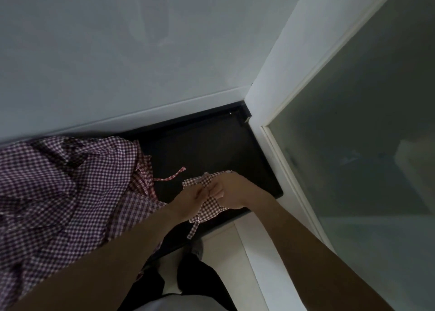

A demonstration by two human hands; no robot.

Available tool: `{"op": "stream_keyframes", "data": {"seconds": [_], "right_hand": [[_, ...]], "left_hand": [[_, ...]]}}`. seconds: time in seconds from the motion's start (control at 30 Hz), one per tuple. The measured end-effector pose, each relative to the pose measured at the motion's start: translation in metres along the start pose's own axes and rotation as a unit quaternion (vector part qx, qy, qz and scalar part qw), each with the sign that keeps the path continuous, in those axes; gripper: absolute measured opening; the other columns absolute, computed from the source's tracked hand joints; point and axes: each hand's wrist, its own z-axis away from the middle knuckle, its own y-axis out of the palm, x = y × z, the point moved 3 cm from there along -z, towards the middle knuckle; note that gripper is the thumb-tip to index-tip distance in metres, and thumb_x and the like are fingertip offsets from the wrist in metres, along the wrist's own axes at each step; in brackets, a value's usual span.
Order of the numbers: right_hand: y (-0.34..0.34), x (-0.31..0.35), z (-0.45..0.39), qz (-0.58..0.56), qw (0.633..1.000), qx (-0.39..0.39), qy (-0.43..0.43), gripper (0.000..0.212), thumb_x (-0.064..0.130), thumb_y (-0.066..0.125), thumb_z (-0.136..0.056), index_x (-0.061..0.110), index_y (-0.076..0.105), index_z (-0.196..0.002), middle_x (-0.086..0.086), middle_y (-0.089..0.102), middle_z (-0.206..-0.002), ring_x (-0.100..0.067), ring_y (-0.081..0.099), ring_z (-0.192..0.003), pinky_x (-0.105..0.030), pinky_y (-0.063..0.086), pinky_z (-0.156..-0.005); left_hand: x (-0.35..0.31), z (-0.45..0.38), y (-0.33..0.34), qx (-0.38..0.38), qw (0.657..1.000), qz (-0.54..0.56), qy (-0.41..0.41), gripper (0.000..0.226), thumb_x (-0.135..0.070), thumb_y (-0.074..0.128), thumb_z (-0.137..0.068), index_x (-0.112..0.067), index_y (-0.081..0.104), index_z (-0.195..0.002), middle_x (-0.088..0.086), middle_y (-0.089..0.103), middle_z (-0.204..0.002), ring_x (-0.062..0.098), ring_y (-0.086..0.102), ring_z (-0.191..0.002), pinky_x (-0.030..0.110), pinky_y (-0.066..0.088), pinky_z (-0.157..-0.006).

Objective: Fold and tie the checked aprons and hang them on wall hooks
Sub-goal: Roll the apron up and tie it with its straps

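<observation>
A heap of checked aprons (61, 188), red-and-white gingham, lies on the left part of a black counter (211, 141). Over the counter's front right area my two hands meet on a small folded checked bundle (210, 206). My left hand (188, 200) pinches the cloth from the left. My right hand (229, 194) grips it from the right, thumb pressed on top. Apron straps (194, 230) hang down from the bundle past the counter edge, and another strap (173, 176) trails on the counter. No wall hooks are in view.
A plain grey wall (141, 51) rises behind the counter. A white door frame (266, 94) and a frosted glass panel (364, 134) stand on the right. Below the counter edge are pale floor tiles (226, 251) and my dark-trousered legs (200, 280).
</observation>
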Motion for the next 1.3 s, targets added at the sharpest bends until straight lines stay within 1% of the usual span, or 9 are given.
{"op": "stream_keyframes", "data": {"seconds": [0.1, 0.2, 0.43, 0.53, 0.63, 0.73, 0.9, 1.1, 1.3], "right_hand": [[0.004, -0.021, 0.003, -0.067, 0.992, -0.108, 0.009, 0.016, 0.017, 0.065, -0.089, 0.011, 0.077, -0.098, -0.006, 0.074, -0.096, -0.019, 0.068, -0.087, -0.035, 0.053, -0.089], [0.012, -0.033, 0.006, -0.082, 0.982, -0.167, 0.025, 0.031, 0.029, 0.07, -0.086, 0.018, 0.066, -0.115, -0.002, 0.058, -0.111, -0.016, 0.055, -0.102, -0.032, 0.048, -0.092], [0.035, -0.041, 0.0, -0.166, 0.974, -0.154, 0.023, 0.019, 0.032, 0.063, -0.094, 0.013, 0.07, -0.096, -0.001, 0.067, -0.099, -0.015, 0.062, -0.092, -0.039, 0.052, -0.088], [0.027, -0.048, 0.004, -0.336, 0.894, -0.255, 0.155, 0.018, 0.031, 0.052, -0.102, 0.014, 0.058, -0.098, -0.003, 0.066, -0.086, -0.013, 0.066, -0.077, -0.027, 0.054, -0.07], [0.03, -0.053, 0.008, -0.428, 0.799, -0.355, 0.23, 0.018, 0.029, 0.055, -0.101, 0.012, 0.059, -0.097, -0.003, 0.066, -0.082, -0.013, 0.065, -0.072, -0.022, 0.05, -0.062], [0.042, -0.046, 0.005, -0.395, 0.835, -0.322, 0.208, 0.016, 0.03, 0.061, -0.097, 0.015, 0.063, -0.094, 0.002, 0.068, -0.081, -0.009, 0.066, -0.072, -0.022, 0.052, -0.063], [0.064, -0.042, 0.006, -0.294, 0.904, -0.274, 0.143, 0.022, 0.035, 0.065, -0.094, 0.014, 0.072, -0.093, -0.001, 0.072, -0.086, -0.018, 0.068, -0.081, -0.039, 0.055, -0.078], [0.07, -0.057, 0.017, -0.452, 0.801, -0.304, 0.246, 0.014, 0.031, 0.06, -0.096, 0.02, 0.066, -0.088, 0.001, 0.073, -0.079, -0.018, 0.072, -0.074, -0.047, 0.059, -0.079], [0.057, -0.05, 0.022, -0.478, 0.793, -0.311, 0.215, 0.014, 0.026, 0.063, -0.094, 0.021, 0.072, -0.085, 0.002, 0.074, -0.082, -0.016, 0.072, -0.077, -0.041, 0.06, -0.081]], "left_hand": [[0.006, -0.002, 0.001, -0.015, 0.999, 0.011, -0.033, 0.026, -0.013, 0.042, -0.105, -0.006, 0.057, -0.085, 0.001, 0.058, -0.085, 0.008, 0.051, -0.076, 0.017, 0.037, -0.071], [0.005, -0.003, 0.001, -0.014, 0.999, 0.017, -0.04, 0.033, -0.014, 0.043, -0.105, -0.022, 0.046, -0.073, -0.007, 0.048, -0.073, 0.003, 0.045, -0.066, 0.009, 0.034, -0.055], [0.008, 0.0, 0.001, -0.01, 0.996, 0.076, -0.04, 0.028, -0.026, 0.038, -0.107, -0.027, 0.06, -0.09, -0.003, 0.058, -0.081, 0.011, 0.054, -0.079, 0.028, 0.045, -0.079], [0.006, 0.002, -0.001, -0.042, 0.995, 0.086, -0.026, 0.033, -0.032, 0.031, -0.108, -0.027, 0.064, -0.109, -0.004, 0.067, -0.099, 0.007, 0.061, -0.095, 0.02, 0.044, -0.084], [0.002, 0.002, -0.001, -0.043, 0.992, 0.105, -0.05, 0.024, -0.007, 0.044, -0.102, -0.008, 0.068, -0.096, 0.0, 0.065, -0.086, 0.001, 0.061, -0.074, 0.014, 0.045, -0.068], [-0.001, 0.001, 0.002, -0.059, 0.99, 0.117, -0.061, 0.032, 0.007, 0.059, -0.088, -0.021, 0.069, -0.078, -0.006, 0.068, -0.09, 0.002, 0.062, -0.081, 0.013, 0.046, -0.075], [-0.012, 0.007, -0.001, -0.138, 0.984, 0.112, 0.021, 0.035, 0.003, 0.073, -0.083, -0.03, 0.067, -0.091, -0.011, 0.072, -0.085, -0.001, 0.068, -0.081, 0.014, 0.051, -0.078], [-0.028, 0.01, -0.008, -0.12, 0.961, 0.248, -0.004, 0.04, -0.001, 0.069, -0.087, -0.024, 0.063, -0.118, 0.008, 0.076, -0.091, 0.022, 0.073, -0.094, 0.035, 0.052, -0.094], [-0.06, 0.015, -0.014, -0.099, 0.976, 0.194, 0.029, 0.038, 0.003, 0.067, -0.087, -0.009, 0.062, -0.123, 0.006, 0.077, -0.091, 0.016, 0.073, -0.091, 0.024, 0.055, -0.087]]}}
